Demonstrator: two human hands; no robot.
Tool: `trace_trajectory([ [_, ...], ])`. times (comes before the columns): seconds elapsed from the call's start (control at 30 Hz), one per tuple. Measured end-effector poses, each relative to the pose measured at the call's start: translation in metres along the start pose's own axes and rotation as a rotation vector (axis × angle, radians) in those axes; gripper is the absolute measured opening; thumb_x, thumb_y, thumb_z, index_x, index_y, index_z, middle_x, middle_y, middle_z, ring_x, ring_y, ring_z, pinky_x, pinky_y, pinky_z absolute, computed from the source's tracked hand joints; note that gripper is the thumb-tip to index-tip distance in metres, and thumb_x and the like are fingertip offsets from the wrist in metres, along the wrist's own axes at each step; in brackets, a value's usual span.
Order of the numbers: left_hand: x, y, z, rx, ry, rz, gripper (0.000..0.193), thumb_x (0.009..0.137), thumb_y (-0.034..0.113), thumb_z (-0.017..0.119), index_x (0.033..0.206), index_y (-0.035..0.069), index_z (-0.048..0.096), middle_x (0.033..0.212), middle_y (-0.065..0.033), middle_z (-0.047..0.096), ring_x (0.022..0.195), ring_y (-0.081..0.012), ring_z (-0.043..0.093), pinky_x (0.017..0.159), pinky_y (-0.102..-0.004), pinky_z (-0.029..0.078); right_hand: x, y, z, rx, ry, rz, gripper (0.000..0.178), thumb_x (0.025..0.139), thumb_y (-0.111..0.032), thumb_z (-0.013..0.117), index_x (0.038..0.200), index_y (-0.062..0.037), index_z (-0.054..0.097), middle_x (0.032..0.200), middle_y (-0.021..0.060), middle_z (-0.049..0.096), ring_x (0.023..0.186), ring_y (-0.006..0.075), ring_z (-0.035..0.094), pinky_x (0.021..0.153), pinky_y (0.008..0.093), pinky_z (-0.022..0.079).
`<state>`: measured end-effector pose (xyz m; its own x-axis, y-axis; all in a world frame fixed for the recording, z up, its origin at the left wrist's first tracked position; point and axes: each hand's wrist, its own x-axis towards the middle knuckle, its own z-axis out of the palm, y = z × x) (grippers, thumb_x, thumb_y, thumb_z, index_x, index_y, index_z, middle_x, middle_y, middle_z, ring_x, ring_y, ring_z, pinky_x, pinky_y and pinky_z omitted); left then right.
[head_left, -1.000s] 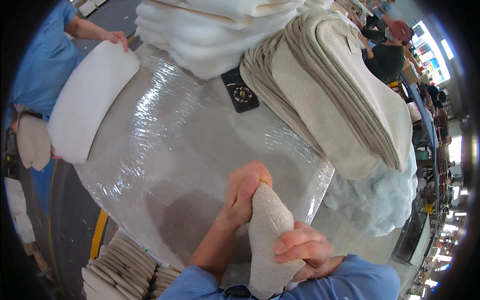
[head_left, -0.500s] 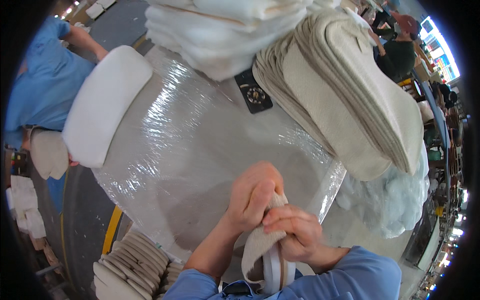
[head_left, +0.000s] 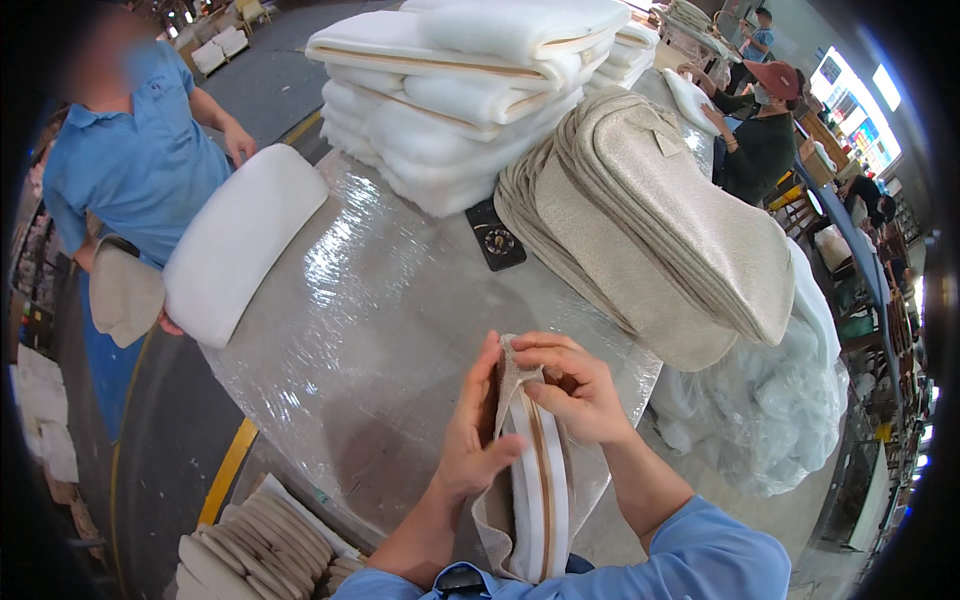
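Close to my body stands a beige fabric cushion cover with its long side open. Inside it sits a white padded cushion insert with a tan layer along its middle. My left hand lies along the cover's left side, fingers stretched upward and thumb spread toward the opening. At the far end, my right hand has its fingers bent around the cover's edge and grips it. The fingertips there are partly hidden by the fabric.
The plastic-covered table bears stacked white padding, a pile of beige covers and a black device. At left, a person in blue holds a beige cover beside a white insert. Beige pieces lie lower left; bagged white material stands right.
My left hand has opened from a tight grip and straightened along the cover. My right hand has moved up to its far end. The opening and insert now show more fully.
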<state>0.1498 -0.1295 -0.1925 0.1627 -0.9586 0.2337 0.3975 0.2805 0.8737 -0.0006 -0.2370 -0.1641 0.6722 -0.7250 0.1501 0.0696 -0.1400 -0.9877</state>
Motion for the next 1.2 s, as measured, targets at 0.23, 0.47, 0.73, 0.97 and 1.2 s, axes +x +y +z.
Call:
trace_trajectory([
  [0.23, 0.003, 0.004, 0.008, 0.699, 0.314, 0.05, 0.04, 0.097, 0.008, 0.068, 0.133, -0.008, 0.061, 0.142, -0.0267, 0.059, 0.13, -0.0367, 0.061, 0.106, -0.0393, 0.05, -0.001, 0.02, 0.025, -0.076, 0.245, -0.118, 0.009, 0.098, -0.004, 0.067, 0.104, -0.0001, 0.072, 0.119, 0.0135, 0.072, 0.104, 0.0208, 0.068, 0.09, 0.034, 0.053],
  [0.47, 0.01, 0.004, 0.015, 0.866, 0.365, 0.252, 0.017, 0.102, 0.007, 0.062, 0.11, -0.004, 0.072, 0.123, -0.0234, 0.071, 0.106, -0.0335, 0.072, 0.091, -0.0379, 0.057, -0.015, 0.034, 0.026, -0.105, 0.281, -0.167, 0.008, 0.099, -0.007, 0.067, 0.102, -0.0013, 0.071, 0.118, 0.0131, 0.071, 0.103, 0.0212, 0.066, 0.089, 0.0335, 0.052],
  [0.73, 0.024, 0.01, 0.012, 0.872, 0.336, 0.261, 0.018, 0.105, 0.01, 0.058, 0.106, -0.002, 0.071, 0.111, -0.0175, 0.075, 0.098, -0.0298, 0.073, 0.085, -0.0361, 0.056, 0.009, -0.002, 0.001, -0.356, 0.147, -0.186, 0.009, 0.096, -0.003, 0.069, 0.103, -0.0028, 0.073, 0.106, 0.01, 0.073, 0.078, 0.0171, 0.066, 0.069, 0.0322, 0.052],
  [0.97, 0.04, 0.012, 0.013, 0.795, 0.368, 0.076, 0.027, 0.11, 0.016, 0.052, 0.107, -0.002, 0.073, 0.099, -0.0124, 0.077, 0.085, -0.0158, 0.069, 0.078, -0.0303, 0.053, 0.029, -0.005, -0.006, -0.464, 0.189, -0.116, 0.005, 0.096, -0.004, 0.069, 0.101, -0.0018, 0.068, 0.09, 0.0134, 0.066, 0.074, 0.0273, 0.064, 0.067, 0.0356, 0.05],
  [1.2, 0.044, 0.013, 0.014, 0.737, 0.405, -0.009, 0.03, 0.11, 0.019, 0.051, 0.108, -0.001, 0.073, 0.088, -0.0073, 0.072, 0.078, -0.01, 0.059, 0.072, -0.0282, 0.048, 0.029, 0.004, -0.008, -0.205, 0.185, 0.085, 0.008, 0.096, -0.001, 0.066, 0.103, -0.0028, 0.069, 0.096, 0.0091, 0.068, 0.078, 0.0184, 0.064, 0.071, 0.0286, 0.05],
])
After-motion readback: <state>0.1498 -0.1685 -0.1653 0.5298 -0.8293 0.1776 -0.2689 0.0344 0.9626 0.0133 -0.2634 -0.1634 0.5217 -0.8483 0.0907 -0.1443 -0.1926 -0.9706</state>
